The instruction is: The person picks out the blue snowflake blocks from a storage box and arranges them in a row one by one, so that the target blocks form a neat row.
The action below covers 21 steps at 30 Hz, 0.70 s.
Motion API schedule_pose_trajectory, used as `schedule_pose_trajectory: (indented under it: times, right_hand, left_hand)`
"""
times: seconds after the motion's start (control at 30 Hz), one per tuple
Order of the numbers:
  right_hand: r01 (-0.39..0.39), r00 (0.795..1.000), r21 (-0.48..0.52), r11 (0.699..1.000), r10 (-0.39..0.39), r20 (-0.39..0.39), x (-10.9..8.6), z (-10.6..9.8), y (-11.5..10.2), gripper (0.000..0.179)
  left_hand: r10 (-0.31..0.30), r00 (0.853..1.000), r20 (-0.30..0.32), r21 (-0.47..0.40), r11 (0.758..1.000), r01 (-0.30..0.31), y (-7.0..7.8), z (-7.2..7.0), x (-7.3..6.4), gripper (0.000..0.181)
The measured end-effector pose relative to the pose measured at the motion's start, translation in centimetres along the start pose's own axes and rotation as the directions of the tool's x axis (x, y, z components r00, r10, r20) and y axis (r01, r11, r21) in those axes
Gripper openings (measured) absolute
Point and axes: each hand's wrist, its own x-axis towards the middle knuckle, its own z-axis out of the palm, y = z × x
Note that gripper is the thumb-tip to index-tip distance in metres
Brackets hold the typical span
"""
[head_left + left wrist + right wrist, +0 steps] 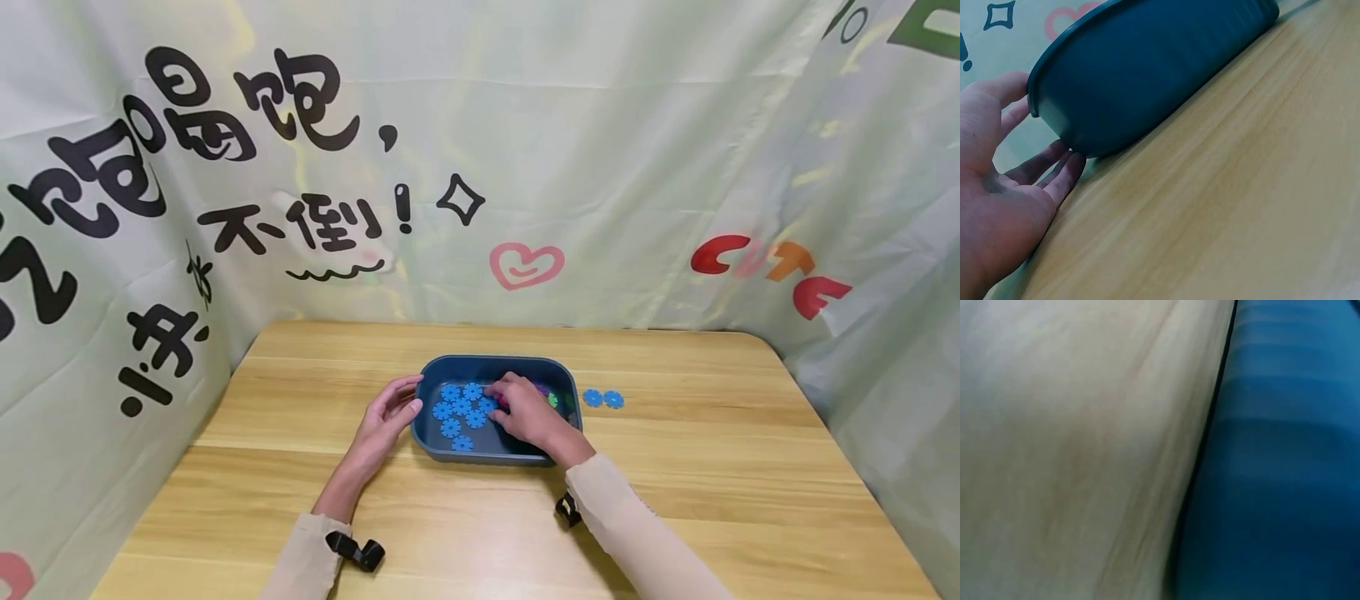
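A dark blue rectangular tray (495,457) stands on the wooden table, with several blue notched plastic discs (462,407) in its left half. My left hand (386,417) touches the tray's left end from outside; the left wrist view shows fingertips at the rim and others low against the wall. My right hand (528,410) reaches inside the tray, its thumb and forefinger apart, over pink discs (502,402) at the edge of the blue ones. Behind that hand a green disc (552,400) shows; more is hidden. The right wrist view shows only the tray's blurred outer wall (1272,487) and table.
Two blue discs (603,398) lie on the table (690,467) just right of the tray. A printed cloth (585,167) hangs behind the table and at both sides. Black wrist cameras (356,550) sit at both sleeves.
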Motion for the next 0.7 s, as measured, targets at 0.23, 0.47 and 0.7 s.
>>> schedule_pose_trajectory:
  times: [0.23, 0.47, 0.7]
  right_hand:
    - [-0.002, 1.000, -0.004, 1.000, 0.002, 0.031, 0.50, -0.18, -0.16, 0.026]
    - [0.002, 1.000, 0.069, 0.998, -0.002, 0.001, 0.78, -0.12, 0.18, 0.026]
    - [0.036, 0.998, 0.162, 0.986, -0.028, -0.054, 0.58, -0.63, 0.21, 0.014]
  left_hand:
    - [0.003, 1.000, -0.016, 0.008, 1.000, -0.003, 0.09, -0.10, -0.10, 0.043]
    - [0.007, 1.000, -0.013, 0.011, 1.000, -0.006, 0.17, 0.00, -0.16, 0.042]
    - [0.007, 1.000, -0.012, 0.015, 1.000, -0.007, 0.21, 0.15, -0.14, 0.041]
